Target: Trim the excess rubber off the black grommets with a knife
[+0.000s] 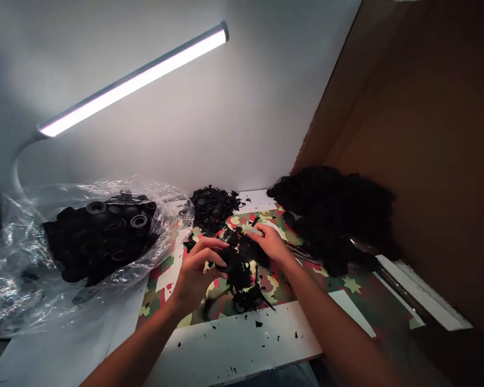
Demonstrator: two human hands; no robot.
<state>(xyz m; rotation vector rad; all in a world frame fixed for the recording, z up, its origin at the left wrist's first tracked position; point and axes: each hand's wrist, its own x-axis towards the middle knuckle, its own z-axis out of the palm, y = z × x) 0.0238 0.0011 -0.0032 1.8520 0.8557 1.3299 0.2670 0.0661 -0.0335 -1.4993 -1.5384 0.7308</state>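
Note:
My left hand (197, 269) curls its fingers and thumb round a black, rubbery-looking part (225, 260) over the middle of the mat. Much of that part is lost against the dark pieces behind it. In my right hand (271, 243), a pale, slim object (252, 231) like a tool handle sticks out from the closed fingers, pointing left; its kind cannot be made out. Below and between the hands lie black scraps (248, 298) and trimmings on the camouflage-patterned mat (272, 285).
A clear plastic bag (20, 269) of black ring-shaped parts (139, 221) lies left. Black pieces form a small heap (213, 204) at the back and a large pile (326, 209) at right. A lit bar lamp (137, 80) hangs above; a cardboard wall (419, 134) borders the right.

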